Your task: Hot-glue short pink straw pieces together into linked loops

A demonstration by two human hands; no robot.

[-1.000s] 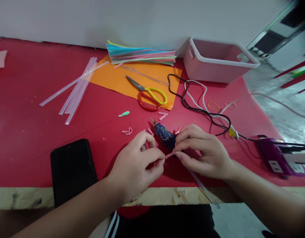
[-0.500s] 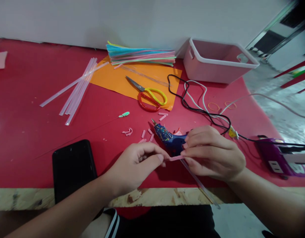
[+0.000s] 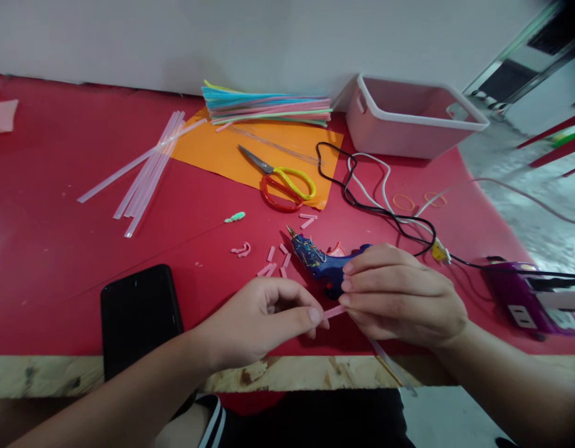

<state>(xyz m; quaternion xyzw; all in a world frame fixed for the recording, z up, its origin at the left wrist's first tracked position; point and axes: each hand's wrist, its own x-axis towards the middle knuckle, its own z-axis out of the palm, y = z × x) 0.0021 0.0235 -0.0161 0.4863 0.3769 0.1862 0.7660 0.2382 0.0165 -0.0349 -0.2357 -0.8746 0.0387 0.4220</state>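
Note:
A short pink piece of pipe cleaner [image 3: 335,312] spans the gap between my hands in front of the blue glue gun [image 3: 331,269]. My left hand [image 3: 275,317] pinches one end between thumb and fingertips. The other end is in the closed fingers of my right hand [image 3: 402,295], which hides the rear of the glue gun. Left of the nozzle lie several cut pink pieces [image 3: 271,254] and a curled pink piece [image 3: 243,250]. From under my right hand a clear glue stick [image 3: 392,366] sticks out over the table's front edge.
Scissors [image 3: 287,184] rest on orange paper [image 3: 213,149], below a bundle of pipe cleaners [image 3: 269,106]. Glue sticks [image 3: 150,165], a phone [image 3: 138,311] and a green-tipped wire [image 3: 234,217] lie leftward. A pink basket [image 3: 399,127], cables [image 3: 385,211] and a purple power strip [image 3: 521,298] occupy the right.
Both hands have moved slightly down toward the table edge with the pink piece, which now tilts up to the right. More of the cut pieces and the glue gun shows.

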